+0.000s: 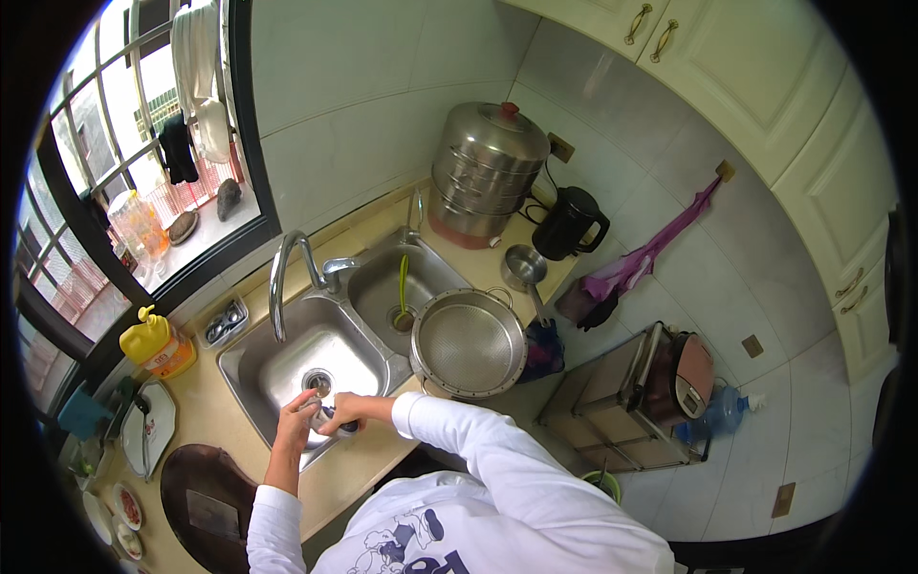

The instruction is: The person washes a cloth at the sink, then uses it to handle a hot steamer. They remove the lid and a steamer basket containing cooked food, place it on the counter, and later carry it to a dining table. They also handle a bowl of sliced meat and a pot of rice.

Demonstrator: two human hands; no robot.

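Note:
Both of my hands are over the front of the left basin of a stainless steel double sink [265,359]. My left hand [292,423] grips a small pale object whose kind I cannot make out. Against it, my right hand [346,412] is closed on a tool with a dark handle [350,427]; its working end is hidden by the fingers. Just beyond the hands lies the basin's drain [316,382]. A chrome faucet [278,287] arches over this basin, with no water seen running. In the right basin rests a green-handled ladle or brush [404,287].
Right of the sink are a steel steamer tray [470,344], a small saucepan [524,267], a stacked steamer [489,172] and a black electric kettle [569,222]. On the left stand a yellow pump bottle [159,344], an oval plate [148,427], a dark cutting board with a cleaver blade [213,514] and small dishes [128,506].

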